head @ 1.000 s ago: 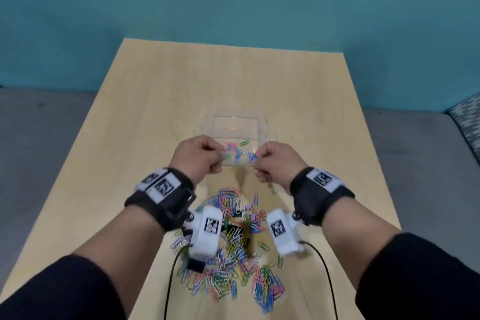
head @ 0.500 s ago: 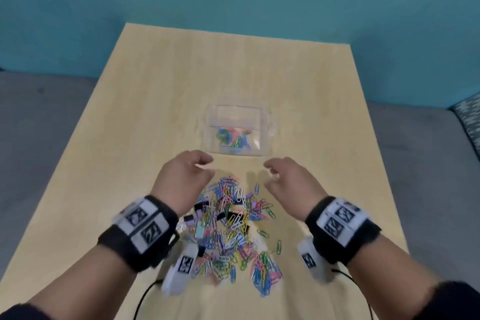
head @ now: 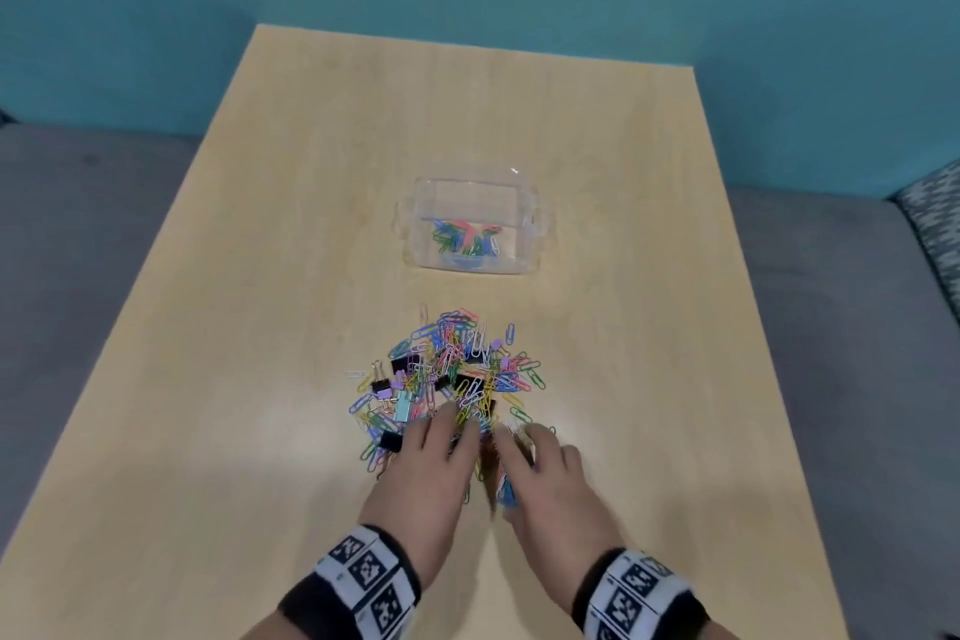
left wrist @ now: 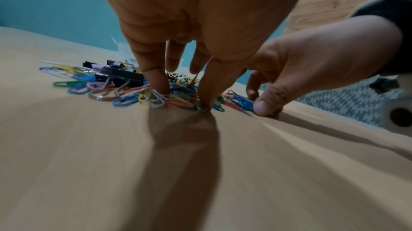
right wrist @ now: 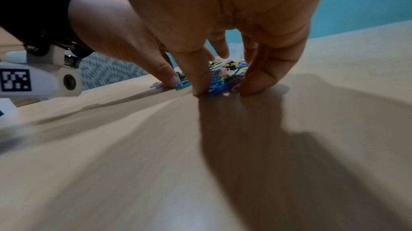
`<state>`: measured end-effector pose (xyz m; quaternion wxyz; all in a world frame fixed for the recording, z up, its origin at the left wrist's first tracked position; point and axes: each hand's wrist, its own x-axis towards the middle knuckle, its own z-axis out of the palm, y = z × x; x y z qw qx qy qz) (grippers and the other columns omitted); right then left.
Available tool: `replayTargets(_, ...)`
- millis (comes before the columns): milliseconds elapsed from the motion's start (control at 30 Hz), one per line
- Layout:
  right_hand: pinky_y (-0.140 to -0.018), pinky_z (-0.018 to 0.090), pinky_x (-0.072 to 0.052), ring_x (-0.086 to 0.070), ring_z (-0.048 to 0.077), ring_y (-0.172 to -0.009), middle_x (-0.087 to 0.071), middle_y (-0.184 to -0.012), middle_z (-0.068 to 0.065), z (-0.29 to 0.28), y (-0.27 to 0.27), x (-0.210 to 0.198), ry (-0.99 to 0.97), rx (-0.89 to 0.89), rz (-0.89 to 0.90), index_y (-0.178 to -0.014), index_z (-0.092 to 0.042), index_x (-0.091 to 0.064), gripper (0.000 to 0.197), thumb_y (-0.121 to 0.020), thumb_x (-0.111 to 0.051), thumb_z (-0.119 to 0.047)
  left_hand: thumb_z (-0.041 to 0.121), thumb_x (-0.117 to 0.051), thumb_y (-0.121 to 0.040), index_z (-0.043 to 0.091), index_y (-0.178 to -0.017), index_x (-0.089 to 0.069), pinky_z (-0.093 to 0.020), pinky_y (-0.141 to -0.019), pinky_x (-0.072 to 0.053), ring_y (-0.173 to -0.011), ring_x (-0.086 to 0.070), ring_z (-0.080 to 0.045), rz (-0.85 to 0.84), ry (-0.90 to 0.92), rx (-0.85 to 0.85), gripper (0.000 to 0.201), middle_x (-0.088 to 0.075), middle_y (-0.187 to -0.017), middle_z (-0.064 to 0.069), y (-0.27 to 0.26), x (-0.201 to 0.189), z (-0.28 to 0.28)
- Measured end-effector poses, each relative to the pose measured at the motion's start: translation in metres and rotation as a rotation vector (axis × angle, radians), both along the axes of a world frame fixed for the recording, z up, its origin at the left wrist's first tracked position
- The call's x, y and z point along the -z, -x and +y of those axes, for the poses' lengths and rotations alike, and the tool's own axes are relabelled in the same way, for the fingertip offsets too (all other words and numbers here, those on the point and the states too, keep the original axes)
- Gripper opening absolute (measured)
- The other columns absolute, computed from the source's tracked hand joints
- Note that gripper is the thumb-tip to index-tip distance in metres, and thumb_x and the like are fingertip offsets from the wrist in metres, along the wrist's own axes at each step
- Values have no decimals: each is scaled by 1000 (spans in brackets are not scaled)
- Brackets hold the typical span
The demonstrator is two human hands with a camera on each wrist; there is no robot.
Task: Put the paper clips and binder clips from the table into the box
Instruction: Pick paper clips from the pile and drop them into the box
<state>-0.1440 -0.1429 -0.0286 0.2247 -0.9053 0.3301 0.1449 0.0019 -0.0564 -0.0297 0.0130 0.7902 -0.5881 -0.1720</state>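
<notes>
A heap of coloured paper clips and binder clips [head: 457,379] lies on the wooden table [head: 311,224], nearer to me than the clear plastic box [head: 470,192]. Some paper clips [head: 465,237] lie inside the box. My left hand [head: 452,431] and right hand [head: 524,447] are side by side at the heap's near edge, fingers pointing down. In the left wrist view the left fingertips [left wrist: 159,88] press on clips beside a black binder clip [left wrist: 125,76]. In the right wrist view the right hand [right wrist: 225,90] brackets a small cluster of blue and purple clips, thumb and fingertips on the table.
The box stands a short way beyond the heap, with bare table between them. Grey floor surrounds the table, a teal wall stands behind, and a patterned surface [head: 935,203] shows at the far right. Each wrist carries a black band with markers.
Both hands have left the box and come back toward me. They have dropped to the near edge of the heap, and their fingertips now touch the clips.
</notes>
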Motion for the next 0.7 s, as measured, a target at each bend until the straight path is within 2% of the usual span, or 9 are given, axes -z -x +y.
replayTargets(133,-89,37,-46,-44,30,-101,-44,-128,8,-9,-25,11,57,-70,-32,-139,-20,-33,74,-72,-63,-10,5,-69,-46,13,-126,-52,-39,-83,-54,-105,-51,-34,-8,-32,-7,82,-52,-126,-14,-6,1,-13)
replayTargets(267,-69,35,-45,-46,27,-80,-53,-97,5,-17,-30,7,117,-110,-33,-107,-17,-53,54,-56,-62,-2,4,-65,-50,15,-121,-53,-38,-75,-53,-97,-46,-31,-1,-59,9,73,-55,-113,-9,-7,2,-14)
replayTargets(300,-65,35,-45,-47,27,-78,-52,-93,5,-18,-29,4,115,-116,-29,-100,-18,-52,51,-53,-62,0,3,-63,-51,16,-119,-54,-37,-73,-52,-95,-47,-30,1,-64,20,69,-55,-109,-8,-6,0,-14)
replayTargets(367,-66,36,-44,-49,29,-82,-51,-94,6,-19,-27,1,79,-118,-23,-97,-18,-49,47,-56,-61,3,-1,-56,-58,16,-111,-56,-38,-74,-49,-97,-47,-31,22,-75,31,56,-53,-105,-8,-4,-7,-16)
replayTargets(433,-73,38,-41,-48,31,-92,-50,-104,9,-21,-26,-4,54,-123,-22,-103,-15,-48,43,-66,-56,5,-6,-48,-66,15,-106,-53,-39,-79,-46,-104,-42,-32,45,-88,47,45,-48,-108,-9,-4,-10,-16)
replayTargets(500,-75,35,-34,-45,31,-98,-47,-111,10,-25,-26,-9,27,-132,-13,-108,-13,-47,43,-71,-52,6,-9,-45,-67,15,-102,-51,-41,-78,-46,-102,-42,-32,69,-69,42,42,-46,-107,-9,-6,-8,-16)
replayTargets(600,-72,32,-27,-45,29,-98,-45,-110,7,-30,-25,-12,-13,-116,-2,-107,-14,-46,47,-67,-59,6,-10,-47,-63,16,-92,-53,-39,-69,-45,-90,-46,-28,83,-40,37,39,-47,-97,-6,-11,-1,-15)
replayTargets(700,-67,29,-24,-43,25,-85,-43,-100,3,-34,-23,-11,-30,-112,-2,-92,-21,-40,39,-68,-53,6,-10,-59,-46,22,-66,-44,-32,-48,-40,-63,-47,-21,104,-76,43,40,-46,-73,0,-18,-3,-18)
